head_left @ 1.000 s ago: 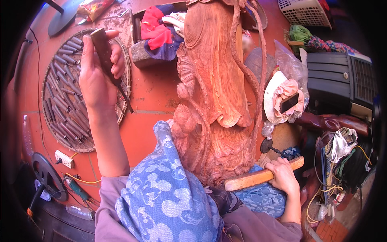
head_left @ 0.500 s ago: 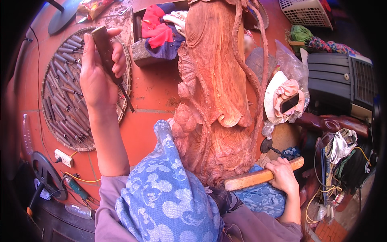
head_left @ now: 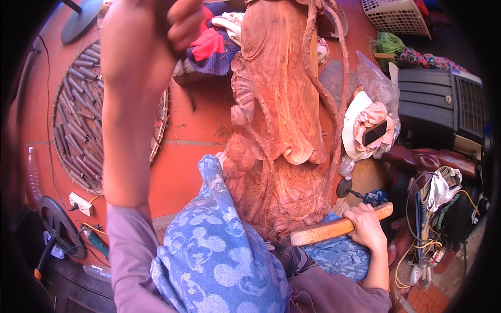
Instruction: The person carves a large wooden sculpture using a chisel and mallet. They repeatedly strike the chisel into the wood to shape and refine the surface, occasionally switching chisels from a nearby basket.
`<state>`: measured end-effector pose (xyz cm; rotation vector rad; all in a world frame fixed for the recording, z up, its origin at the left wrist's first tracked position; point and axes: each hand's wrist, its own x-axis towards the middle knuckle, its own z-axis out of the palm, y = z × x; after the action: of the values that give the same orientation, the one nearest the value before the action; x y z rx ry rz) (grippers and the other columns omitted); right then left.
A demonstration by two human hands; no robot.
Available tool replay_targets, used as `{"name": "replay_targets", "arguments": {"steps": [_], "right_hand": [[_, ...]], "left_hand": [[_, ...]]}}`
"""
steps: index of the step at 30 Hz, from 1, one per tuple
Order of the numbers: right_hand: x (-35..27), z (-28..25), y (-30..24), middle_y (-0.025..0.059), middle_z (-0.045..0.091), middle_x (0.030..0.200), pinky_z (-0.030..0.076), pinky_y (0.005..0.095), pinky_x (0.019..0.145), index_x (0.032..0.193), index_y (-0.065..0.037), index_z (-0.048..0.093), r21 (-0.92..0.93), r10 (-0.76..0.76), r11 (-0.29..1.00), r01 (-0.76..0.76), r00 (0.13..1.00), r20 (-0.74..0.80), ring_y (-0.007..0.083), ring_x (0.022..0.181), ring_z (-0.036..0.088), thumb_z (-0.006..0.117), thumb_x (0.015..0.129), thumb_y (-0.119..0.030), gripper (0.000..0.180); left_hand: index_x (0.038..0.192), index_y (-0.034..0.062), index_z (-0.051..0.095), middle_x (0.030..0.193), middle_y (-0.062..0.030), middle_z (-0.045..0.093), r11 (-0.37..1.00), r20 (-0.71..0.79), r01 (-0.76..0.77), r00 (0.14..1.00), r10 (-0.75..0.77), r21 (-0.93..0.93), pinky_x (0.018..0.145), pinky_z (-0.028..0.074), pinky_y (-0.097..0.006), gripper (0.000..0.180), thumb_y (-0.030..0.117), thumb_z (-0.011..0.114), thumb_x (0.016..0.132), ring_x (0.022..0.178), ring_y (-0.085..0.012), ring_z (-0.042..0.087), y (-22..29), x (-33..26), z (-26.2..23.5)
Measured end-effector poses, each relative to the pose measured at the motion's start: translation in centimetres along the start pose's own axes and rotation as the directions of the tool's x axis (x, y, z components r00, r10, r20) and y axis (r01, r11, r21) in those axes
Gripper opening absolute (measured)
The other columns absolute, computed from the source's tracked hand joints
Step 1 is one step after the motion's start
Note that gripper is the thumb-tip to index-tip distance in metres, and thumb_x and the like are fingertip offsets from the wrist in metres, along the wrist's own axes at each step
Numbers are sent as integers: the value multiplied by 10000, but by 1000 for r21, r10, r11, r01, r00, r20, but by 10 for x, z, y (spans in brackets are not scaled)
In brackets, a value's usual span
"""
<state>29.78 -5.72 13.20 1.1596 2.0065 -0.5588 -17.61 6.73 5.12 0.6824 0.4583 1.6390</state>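
Observation:
My left hand (head_left: pixel 143 41) is raised at the upper left, close and a little blurred, with its fingers curled. It hides most of the chisel it holds; only the thin dark blade (head_left: pixel 192 98) shows below the hand. At the lower right, my right hand (head_left: pixel 367 225) is wrapped round a flat wooden bar (head_left: pixel 323 231), which lies over the blue patterned cloth on my leg. Between my knees a large reddish-brown wood carving (head_left: pixel 284 104) extends away from me, with drapery folds, buds and long stems cut into it.
A round woven tray (head_left: pixel 78 182) of several chisels lies on the red tiles at left. Behind my left hand are red and purple cloths (head_left: pixel 214 57). A pale hat with a phone (head_left: pixel 374 134), a dark crate (head_left: pixel 428 99) and tangled cords (head_left: pixel 417 250) are at right.
My left hand has risen and come closer to the camera, moving with the chisel toward the upper edge. My right hand and the wooden bar have stayed in place.

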Motion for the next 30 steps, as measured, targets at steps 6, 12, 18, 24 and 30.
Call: {"name": "replay_targets", "arguments": {"steps": [6,12,18,24,30], "right_hand": [[-3,5,1,69,612,859,422,416,859,914,-116,642,22,13,1000,-13,1000,-6,300,921,572,744,581,-48,355],[1,3,2,71,613,864,419,414,863,913,-116,644,20,4,1000,-3,1000,-6,301,928,568,749,587,-46,349],[-4,5,4,73,614,866,419,410,863,927,-116,650,14,2,1000,-2,1000,-2,300,926,567,743,592,-42,356],[-4,5,5,68,621,875,419,409,864,938,-118,656,23,-1,1000,1,1000,-12,299,927,566,761,586,-51,373],[-2,-1,1,94,637,917,431,447,915,980,-97,667,63,19,998,-21,999,32,319,1001,579,731,621,-34,371]], "left_hand": [[777,101,500,585,31,382,997,227,75,972,-68,-22,426,291,-239,428,345,294,1061,473,-103,347,-30,50,40],[715,131,439,558,35,363,987,191,137,974,-119,-84,422,287,-245,445,345,262,1063,461,-100,337,-54,42,29],[711,146,430,562,42,345,998,221,64,974,-58,-23,428,273,-240,509,431,230,1082,459,-98,323,-50,50,36],[705,154,426,564,47,339,999,123,48,991,-49,6,427,255,-236,541,474,217,1087,461,-97,319,-51,44,42],[702,158,426,563,48,342,999,137,45,990,-42,-18,420,260,-236,562,511,226,1090,457,-100,324,-50,45,34]]}}
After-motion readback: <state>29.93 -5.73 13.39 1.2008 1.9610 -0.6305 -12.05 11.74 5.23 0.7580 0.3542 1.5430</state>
